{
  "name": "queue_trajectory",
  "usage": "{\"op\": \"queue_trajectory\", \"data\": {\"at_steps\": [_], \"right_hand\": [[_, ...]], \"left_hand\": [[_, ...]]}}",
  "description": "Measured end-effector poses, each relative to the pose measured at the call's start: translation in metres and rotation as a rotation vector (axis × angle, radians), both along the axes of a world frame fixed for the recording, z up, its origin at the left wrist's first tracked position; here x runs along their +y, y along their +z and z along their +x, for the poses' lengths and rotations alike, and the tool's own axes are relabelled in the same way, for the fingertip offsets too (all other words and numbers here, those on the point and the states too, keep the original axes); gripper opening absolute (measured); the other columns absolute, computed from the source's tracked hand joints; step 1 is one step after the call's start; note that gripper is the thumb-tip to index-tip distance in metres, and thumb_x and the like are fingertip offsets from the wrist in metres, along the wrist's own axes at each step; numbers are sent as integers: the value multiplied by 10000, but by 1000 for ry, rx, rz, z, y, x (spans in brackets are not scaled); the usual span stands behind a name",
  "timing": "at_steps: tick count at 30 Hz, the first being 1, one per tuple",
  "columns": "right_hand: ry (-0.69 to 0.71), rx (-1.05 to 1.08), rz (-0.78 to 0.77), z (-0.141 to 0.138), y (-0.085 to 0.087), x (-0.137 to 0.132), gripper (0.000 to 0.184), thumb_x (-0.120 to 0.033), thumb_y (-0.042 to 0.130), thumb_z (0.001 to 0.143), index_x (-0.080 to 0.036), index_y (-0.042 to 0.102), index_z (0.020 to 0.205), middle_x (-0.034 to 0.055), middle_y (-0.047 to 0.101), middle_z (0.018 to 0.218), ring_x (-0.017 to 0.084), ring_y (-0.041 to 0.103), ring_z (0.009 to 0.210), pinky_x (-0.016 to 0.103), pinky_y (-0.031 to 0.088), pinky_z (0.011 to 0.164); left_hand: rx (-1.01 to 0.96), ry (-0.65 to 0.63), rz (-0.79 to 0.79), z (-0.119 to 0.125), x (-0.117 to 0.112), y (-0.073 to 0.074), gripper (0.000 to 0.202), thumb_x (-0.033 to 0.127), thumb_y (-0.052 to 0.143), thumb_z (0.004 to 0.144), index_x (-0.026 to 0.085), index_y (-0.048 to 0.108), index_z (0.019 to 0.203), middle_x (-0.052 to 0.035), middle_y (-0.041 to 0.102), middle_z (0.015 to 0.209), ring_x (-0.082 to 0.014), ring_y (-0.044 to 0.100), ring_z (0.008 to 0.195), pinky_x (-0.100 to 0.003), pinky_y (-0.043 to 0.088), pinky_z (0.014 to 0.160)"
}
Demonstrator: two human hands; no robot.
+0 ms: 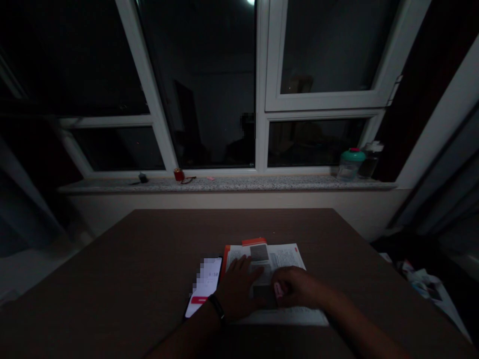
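An open printed booklet (288,254) with orange edging lies on the table in front of me. A narrower printed sheet with an orange top edge (254,242) rests over its middle. My left hand (239,286), a dark band on its wrist, is spread flat on the left side of the pages. My right hand (294,286) is closed around a small pink-and-white piece (278,290) against the page, to the right of my left hand. Its exact kind is too dark to make out. Beside my left hand lies a phone (209,281) with a lit screen.
The brown table (157,249) reaches toward a speckled windowsill (232,184). On the sill stand a small red object (178,174), a green-lidded container (351,164) and a clear bottle (370,158). Papers (426,284) lie beyond the table's right edge. The room is dim.
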State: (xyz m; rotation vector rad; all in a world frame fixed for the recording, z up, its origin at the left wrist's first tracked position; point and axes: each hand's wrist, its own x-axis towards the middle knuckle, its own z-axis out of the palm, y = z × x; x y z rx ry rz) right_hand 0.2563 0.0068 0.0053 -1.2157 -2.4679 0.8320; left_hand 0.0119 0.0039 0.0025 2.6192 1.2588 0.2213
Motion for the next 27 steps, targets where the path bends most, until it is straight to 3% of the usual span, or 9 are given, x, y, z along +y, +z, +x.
{"op": "queue_trajectory", "data": {"at_steps": [4, 9, 13, 17, 24, 27], "right_hand": [[118, 8, -2, 3, 2, -2, 280, -339, 806, 663, -222, 695, 892, -36, 631, 794, 141, 556, 716, 205, 365, 621], [-33, 27, -24, 3, -4, 2, 207, -287, 754, 712, -206, 665, 881, -40, 608, 749, 123, 531, 651, 193, 327, 549], [-161, 60, 22, 2, -10, 8, 153, -271, 686, 773, -208, 637, 903, -36, 603, 740, 131, 537, 666, 198, 334, 559], [-193, 71, 76, 2, -13, 11, 162, -270, 673, 783, -215, 633, 930, -28, 619, 770, 143, 558, 696, 210, 361, 599], [-96, 61, 59, 3, -8, 7, 211, -244, 707, 733, -219, 645, 933, -36, 604, 768, 127, 538, 663, 196, 343, 568], [-107, 45, 83, 3, -6, 6, 234, -235, 714, 719, -224, 651, 944, -25, 627, 807, 139, 553, 701, 205, 361, 598]], "left_hand": [[22, -6, 16, -3, 4, 1, 746, 543, 728, 780, 320, 438, 1430, -107, 312, 1535, -401, 267, 1390, -595, 246, 1101], [58, -100, -11, -15, 15, 2, 769, 462, 762, 780, 374, 396, 1451, -87, 276, 1555, -392, 264, 1396, -579, 269, 1090], [74, -121, -47, -19, 21, 0, 851, 528, 799, 718, 379, 394, 1452, -94, 237, 1569, -418, 247, 1398, -584, 276, 1081], [62, -122, -51, -20, 23, -3, 893, 585, 813, 669, 388, 412, 1441, -87, 235, 1570, -424, 244, 1397, -587, 279, 1078], [26, -112, -18, -15, 16, -2, 818, 561, 787, 721, 304, 456, 1425, -98, 303, 1548, -396, 242, 1405, -571, 234, 1112], [-16, -181, -14, -9, 10, 3, 774, 512, 738, 788, 266, 410, 1445, -77, 343, 1535, -340, 254, 1412, -543, 176, 1148]]}}
